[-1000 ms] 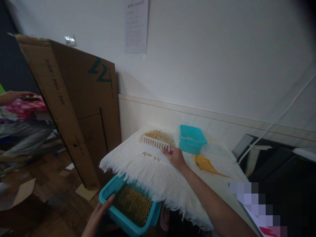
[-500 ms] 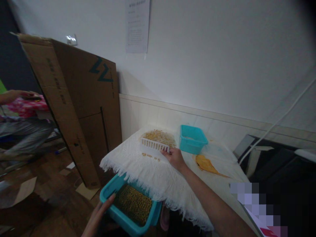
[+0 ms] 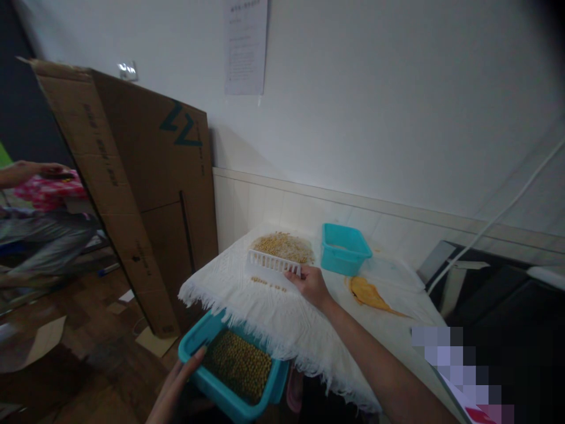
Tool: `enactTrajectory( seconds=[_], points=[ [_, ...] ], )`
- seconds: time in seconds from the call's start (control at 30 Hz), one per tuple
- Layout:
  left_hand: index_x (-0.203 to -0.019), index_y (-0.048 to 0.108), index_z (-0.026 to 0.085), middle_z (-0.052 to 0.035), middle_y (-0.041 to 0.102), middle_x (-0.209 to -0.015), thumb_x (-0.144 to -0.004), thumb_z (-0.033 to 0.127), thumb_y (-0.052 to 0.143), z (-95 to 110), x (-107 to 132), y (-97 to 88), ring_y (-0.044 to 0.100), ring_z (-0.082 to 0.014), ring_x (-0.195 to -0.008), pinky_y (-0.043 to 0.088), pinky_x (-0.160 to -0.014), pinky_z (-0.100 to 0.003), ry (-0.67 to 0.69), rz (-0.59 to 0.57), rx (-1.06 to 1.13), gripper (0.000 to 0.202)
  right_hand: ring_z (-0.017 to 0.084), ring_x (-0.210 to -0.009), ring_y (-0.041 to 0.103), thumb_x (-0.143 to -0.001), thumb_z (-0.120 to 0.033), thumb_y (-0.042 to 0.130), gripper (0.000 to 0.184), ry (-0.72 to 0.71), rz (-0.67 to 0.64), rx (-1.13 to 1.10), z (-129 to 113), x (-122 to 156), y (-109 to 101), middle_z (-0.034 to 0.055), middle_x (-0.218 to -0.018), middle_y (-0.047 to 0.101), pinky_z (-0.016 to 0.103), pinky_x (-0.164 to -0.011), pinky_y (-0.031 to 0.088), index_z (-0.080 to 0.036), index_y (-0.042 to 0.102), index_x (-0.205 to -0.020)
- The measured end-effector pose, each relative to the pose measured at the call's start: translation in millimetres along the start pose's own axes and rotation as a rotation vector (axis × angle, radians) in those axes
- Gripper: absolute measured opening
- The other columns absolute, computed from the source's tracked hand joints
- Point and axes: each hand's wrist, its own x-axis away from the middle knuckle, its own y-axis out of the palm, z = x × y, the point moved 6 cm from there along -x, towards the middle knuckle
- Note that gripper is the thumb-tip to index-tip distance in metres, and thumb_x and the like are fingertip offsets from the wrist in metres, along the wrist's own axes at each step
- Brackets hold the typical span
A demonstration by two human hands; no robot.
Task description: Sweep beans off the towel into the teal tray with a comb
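Observation:
My right hand (image 3: 311,284) is closed on the right end of a white slotted plastic strip, like a comb or small rake (image 3: 273,264), over a white fringed cloth (image 3: 229,277). Just behind the strip lies a pile of yellow beans (image 3: 282,242), mixed with paler small grains. In front of it a short row of loose beans (image 3: 267,284) sits on the cloth. My left hand (image 3: 179,377) grips the left rim of a turquoise basket (image 3: 198,368), held below the table's front edge. Many beans, likely soybeans (image 3: 241,365), fill its bottom.
A second turquoise basket (image 3: 346,250) stands at the back of the table, with a yellow-orange leaf-shaped item (image 3: 368,294) before it. A tall cardboard box (image 3: 154,171) stands left. Behind it is another person's hand (image 3: 30,172). A white cable (image 3: 498,218) hangs at right.
My right hand and the slotted strip have shifted slightly left. The left hand and its basket have stayed put.

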Motion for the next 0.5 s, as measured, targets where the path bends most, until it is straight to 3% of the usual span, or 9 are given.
enactTrajectory(
  seconds=[0.2, 0.33, 0.5],
  points=[
    [-0.141, 0.071, 0.027, -0.0146, 0.086, -0.115, -0.064, 0.065, 0.095, -3.1, -5.3, -1.5, 0.077, -0.0495, -0.121, 0.07, -0.082, -0.055, -0.015, -0.007, -0.006, 0.089, 0.012, -0.054, 0.038, -0.079, -0.057, 0.068, 0.045, 0.009, -0.026, -0.032, -1.9, 0.4, 1.7, -0.0037, -0.053, 0.043, 0.028, -0.053, 0.03, -0.023, 0.053, -0.053],
    [-0.143, 0.069, 0.025, -0.014, 0.085, -0.105, -0.066, 0.069, 0.092, -4.2, -5.0, -2.0, 0.08, -0.0473, -0.112, 0.07, -0.079, -0.054, -0.013, 0.001, -0.022, 0.091, 0.012, -0.053, 0.034, -0.078, -0.057, 0.068, 0.047, 0.019, -0.037, -0.048, -2.1, 0.6, 2.8, -0.0045, -0.052, 0.039, 0.027, -0.051, 0.029, -0.024, 0.049, -0.051],
    [-0.143, 0.069, 0.028, -0.0155, 0.085, -0.105, -0.065, 0.076, 0.09, -5.3, -4.0, -2.8, 0.078, -0.05, -0.119, 0.071, -0.082, -0.057, 0.012, -0.026, -0.028, 0.095, 0.011, -0.053, 0.033, -0.077, -0.056, 0.069, 0.048, 0.022, -0.042, -0.063, -5.9, 2.0, 3.1, -0.0049, -0.052, 0.036, 0.027, -0.052, 0.029, -0.024, 0.045, -0.049]
  ],
)
